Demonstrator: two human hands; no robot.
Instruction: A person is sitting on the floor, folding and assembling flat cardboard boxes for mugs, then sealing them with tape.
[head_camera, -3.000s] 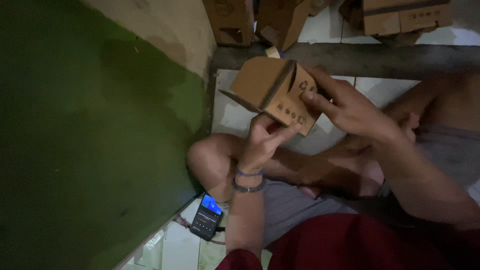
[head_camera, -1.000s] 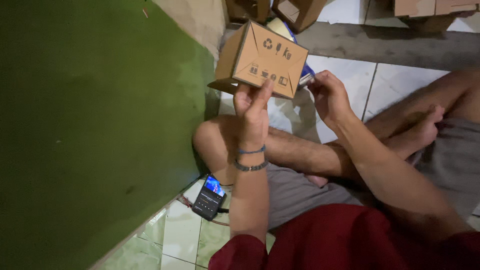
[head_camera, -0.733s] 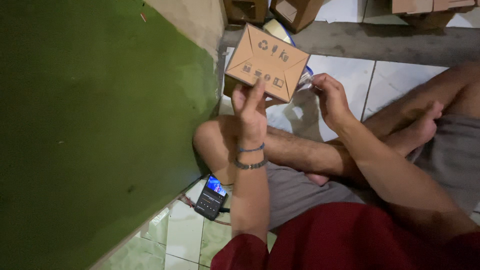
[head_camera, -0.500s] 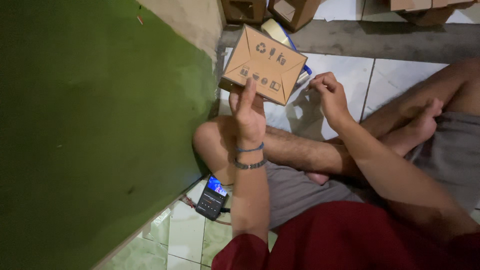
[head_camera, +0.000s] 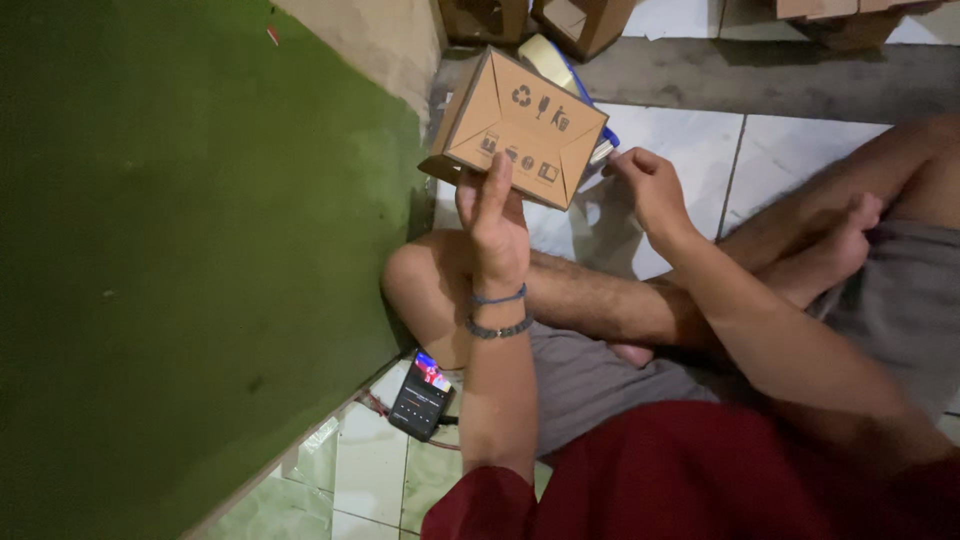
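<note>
My left hand (head_camera: 492, 212) holds up a small brown cardboard box (head_camera: 522, 125) by its lower edge, the folded bottom with small printed symbols facing me. My right hand (head_camera: 650, 185) is just to the right of the box, fingers curled, its fingertips at the box's right corner near a blue-edged object behind it. I cannot tell whether the right hand grips anything. Two bracelets circle my left wrist. My crossed bare legs lie under both hands.
A green wall (head_camera: 190, 260) fills the left side. A phone (head_camera: 421, 394) with a lit screen and a cable lies on the tiled floor by my knee. More cardboard boxes (head_camera: 580, 20) stand along a grey step (head_camera: 760, 85) at the top.
The box has turned so its folded bottom faces me squarely. My right hand has let go of the box and now sits beside its right corner.
</note>
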